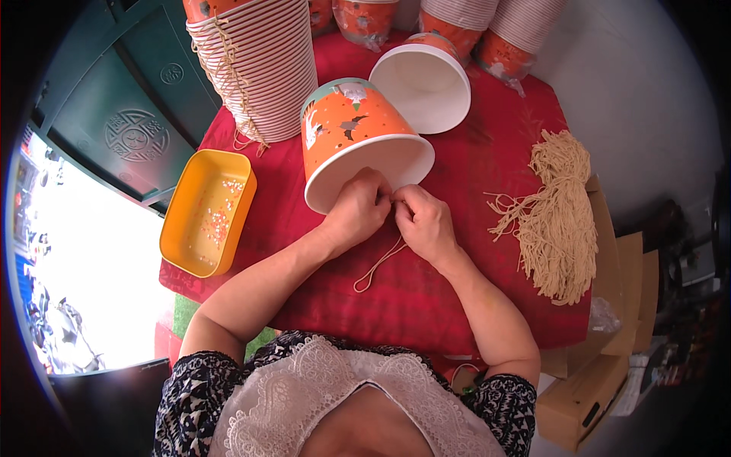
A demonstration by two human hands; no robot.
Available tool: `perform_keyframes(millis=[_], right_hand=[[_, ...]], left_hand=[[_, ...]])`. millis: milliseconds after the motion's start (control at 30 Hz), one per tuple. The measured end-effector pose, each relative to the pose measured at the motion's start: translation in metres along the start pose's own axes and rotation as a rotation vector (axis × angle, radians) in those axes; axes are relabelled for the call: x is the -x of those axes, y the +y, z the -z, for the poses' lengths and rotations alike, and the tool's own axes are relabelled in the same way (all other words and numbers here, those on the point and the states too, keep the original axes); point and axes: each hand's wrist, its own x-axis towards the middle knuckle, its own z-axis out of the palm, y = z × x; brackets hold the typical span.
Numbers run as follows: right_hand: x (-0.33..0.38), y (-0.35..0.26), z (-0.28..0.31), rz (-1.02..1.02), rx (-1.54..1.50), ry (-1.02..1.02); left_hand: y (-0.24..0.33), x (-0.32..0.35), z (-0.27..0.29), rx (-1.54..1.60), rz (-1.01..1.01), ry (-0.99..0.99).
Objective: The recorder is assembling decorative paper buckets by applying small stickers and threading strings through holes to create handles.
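Note:
An orange paper bucket [339, 114] with a white rim lies tilted on the table, its mouth facing me. My left hand [356, 206] is at the mouth, fingers bent and pinched together at the near rim; what they grip is hidden. Against it, fingertip to fingertip, my right hand [425, 225] is closed in a pinch on a thin beige cord. A loop of this cord [373, 272] hangs below the hands onto the red cloth. Behind, a second bucket [426, 87] rests on its side, its white inside showing.
A tall bucket stack [263, 72] with cords dangling stands at back left. Left lies a yellow tub [169, 221] holding small beads. A bundle of beige cords [563, 228] lies at right, beside cardboard boxes [586, 404]. Wrapped bucket stacks [518, 38] line the back.

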Motion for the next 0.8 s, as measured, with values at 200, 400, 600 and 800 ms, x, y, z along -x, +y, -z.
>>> perform_keyframes(millis=[200,400,600,800], right_hand=[[-0.001,-0.001,0.004,-0.088,-0.07,-0.042],[-0.003,-0.001,0.004,-0.199,-0.14,-0.055],[-0.003,0.001,0.004,-0.262,-0.162,-0.07],[-0.001,0.002,0.001,-0.272,-0.156,-0.059]], left_hand=[[0.002,0.0,0.005,-0.074,-0.003,-0.026],[0.001,0.001,0.01,-0.002,0.016,-0.109],[0.002,0.001,0.013,0.062,0.064,-0.158],[0.008,0.001,0.013,0.129,0.118,-0.163]])
